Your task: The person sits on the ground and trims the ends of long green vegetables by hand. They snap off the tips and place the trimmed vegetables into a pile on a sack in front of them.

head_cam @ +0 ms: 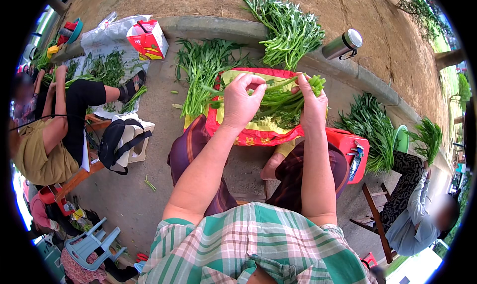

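Observation:
My right hand [313, 101] is closed around a bunch of leafy green stalks, apparently water spinach [285, 101], with the cut stem ends [318, 83] poking out past my fingers. Thumb and forefinger of my left hand [246, 99] are pinched together at a thin stem running over from the bunch; a blurred green tip shows on the hand's other side. Beneath both hands, a red and yellow printed bag [257, 139] is spread across my knees. One pile of loose greens [205, 71] lies beyond my left knee, and another [288, 30] rests on the kerb ahead.
A steel flask [343, 44] stands on the concrete kerb [216, 26]. By my right knee is a red box [348, 153] with keys on it, beside more greens [372, 131]. A red carton [148, 40] and a stool with a black bag [119, 142] are leftward. Seated people flank me.

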Motion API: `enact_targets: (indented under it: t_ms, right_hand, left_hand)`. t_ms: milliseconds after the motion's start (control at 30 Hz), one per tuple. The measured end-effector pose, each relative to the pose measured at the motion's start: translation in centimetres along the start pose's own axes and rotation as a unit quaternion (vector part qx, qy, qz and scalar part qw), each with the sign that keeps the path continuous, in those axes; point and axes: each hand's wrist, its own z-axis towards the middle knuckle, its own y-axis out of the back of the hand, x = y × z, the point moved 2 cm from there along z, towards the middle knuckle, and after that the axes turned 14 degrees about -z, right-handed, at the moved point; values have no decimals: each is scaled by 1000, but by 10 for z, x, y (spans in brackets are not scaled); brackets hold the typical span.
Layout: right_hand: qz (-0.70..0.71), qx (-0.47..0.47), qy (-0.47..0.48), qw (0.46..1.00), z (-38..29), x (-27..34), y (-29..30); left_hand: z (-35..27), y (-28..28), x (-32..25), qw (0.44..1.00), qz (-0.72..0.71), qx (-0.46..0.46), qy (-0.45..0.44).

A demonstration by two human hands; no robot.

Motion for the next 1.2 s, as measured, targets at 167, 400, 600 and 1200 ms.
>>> enact_targets:
  t_ms: [167, 400, 600, 1200]
  right_hand:
    - [24, 24, 7, 999, 2, 1, 3]
    - [-33, 76, 12, 996, -4, 8, -2]
    - [-65, 112, 5, 992, -6, 8, -3]
    - [-124, 160, -18, 979, -7, -2, -7]
  left_hand:
    - [3, 3, 11, 998, -52, -19, 40]
    - [5, 2, 10, 995, -43, 46, 74]
    - [2, 0, 11, 970, -143, 86, 175]
    - [2, 1, 5, 963, -183, 96, 174]
